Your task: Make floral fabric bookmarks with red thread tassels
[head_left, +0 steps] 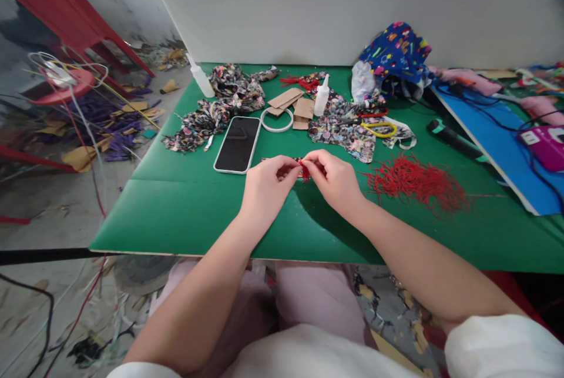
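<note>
My left hand and my right hand meet over the table's middle, both with fingers pinched together. Between their fingertips is a small bunch of red string, its loose ends hanging down. Part of a dark patterned fabric strip shows behind the fingers, mostly hidden by my hands. To the right of my right hand lies a loose pile of red strings. A phone with a pale case rests just beyond my left hand. Yellow-handled scissors lie on floral fabric further back.
The green table also holds a roll of tape, brown card pieces, two squeeze bottles and crumpled floral fabric. A blue board with cables lies right. Red stool and floor scraps are left.
</note>
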The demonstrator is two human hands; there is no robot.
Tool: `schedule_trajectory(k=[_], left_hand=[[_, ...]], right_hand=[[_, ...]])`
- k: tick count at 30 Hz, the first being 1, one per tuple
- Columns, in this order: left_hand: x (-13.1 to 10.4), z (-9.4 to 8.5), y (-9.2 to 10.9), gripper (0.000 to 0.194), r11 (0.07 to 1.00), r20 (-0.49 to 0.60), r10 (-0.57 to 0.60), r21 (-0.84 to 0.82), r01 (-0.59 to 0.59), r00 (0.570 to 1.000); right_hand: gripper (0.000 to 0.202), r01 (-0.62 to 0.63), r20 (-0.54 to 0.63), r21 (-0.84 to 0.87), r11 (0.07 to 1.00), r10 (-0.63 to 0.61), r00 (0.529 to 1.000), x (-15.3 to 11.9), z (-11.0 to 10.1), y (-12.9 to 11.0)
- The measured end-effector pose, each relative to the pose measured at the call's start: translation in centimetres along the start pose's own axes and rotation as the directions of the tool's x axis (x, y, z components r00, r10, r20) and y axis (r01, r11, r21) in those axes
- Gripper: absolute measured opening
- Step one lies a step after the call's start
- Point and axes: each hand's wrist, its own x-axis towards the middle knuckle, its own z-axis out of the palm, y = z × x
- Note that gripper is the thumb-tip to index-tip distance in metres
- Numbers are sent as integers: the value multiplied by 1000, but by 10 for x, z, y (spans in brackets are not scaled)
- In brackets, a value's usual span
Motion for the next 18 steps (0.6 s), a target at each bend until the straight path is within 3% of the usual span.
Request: schedule_trajectory(k=[6,18], left_hand=[[1,-1,-2,16,974,3,109,201,-107,994],[-1,1,-1,17,913,-13,238,345,-219,971]], right_hand=[[17,-8,35,6,1000,8,999,0,-1,-1],[18,-10,0,0,1000,10,1000,0,-1,2]])
